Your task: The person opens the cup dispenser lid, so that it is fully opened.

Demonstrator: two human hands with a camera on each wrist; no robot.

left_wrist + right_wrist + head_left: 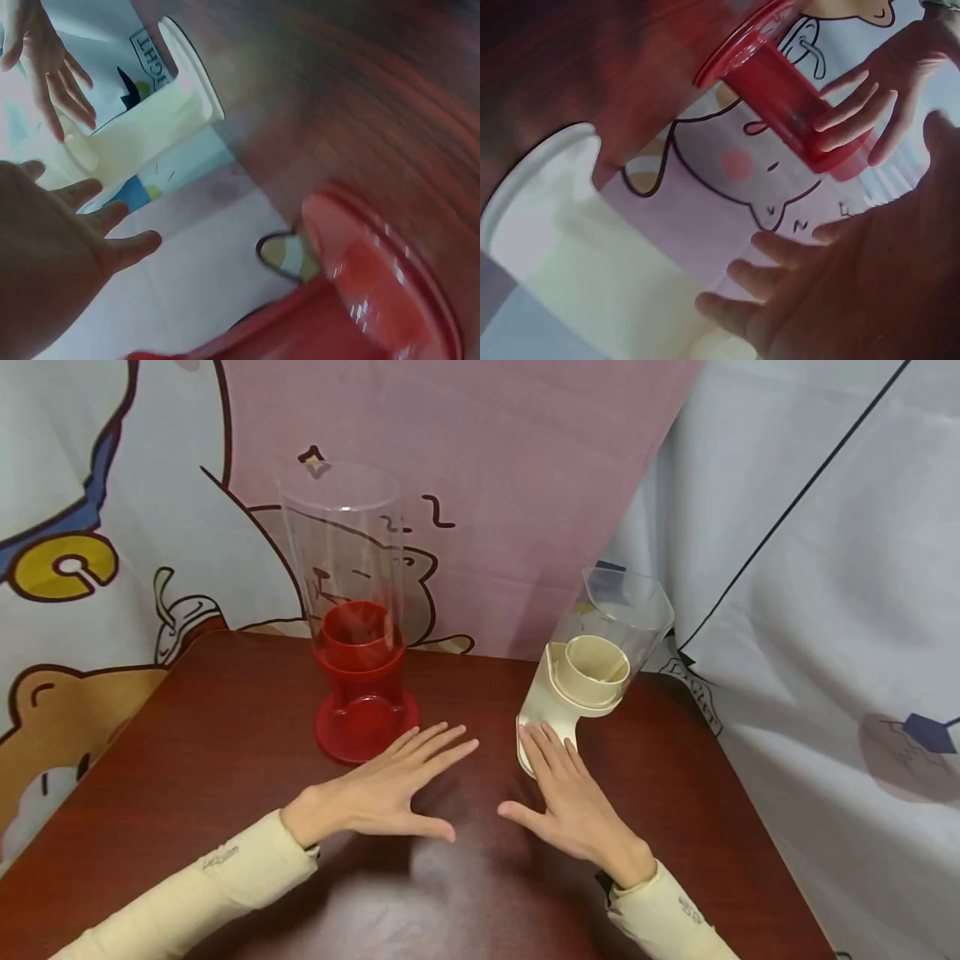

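My left hand [382, 789] is spread with straight fingers above the table, in front of the red stand [360, 714]. That stand has a round base and carries a tall clear cylinder [345, 552]. To the right, my right hand [570, 802] is likewise spread, its fingertips overlapping the foot of the cream stand [543, 706] in the head view. A clear, angled-rim container [637, 618] sits around the cream ring at its top. Both hands hold nothing. The right wrist view shows the cream stand [607, 262] beside my right fingers.
The dark red-brown wooden table [225, 760] reaches back to a hanging cloth [510, 485] with cartoon animals. A pale cloth [810, 610] hangs along the right side, close to the cream stand.
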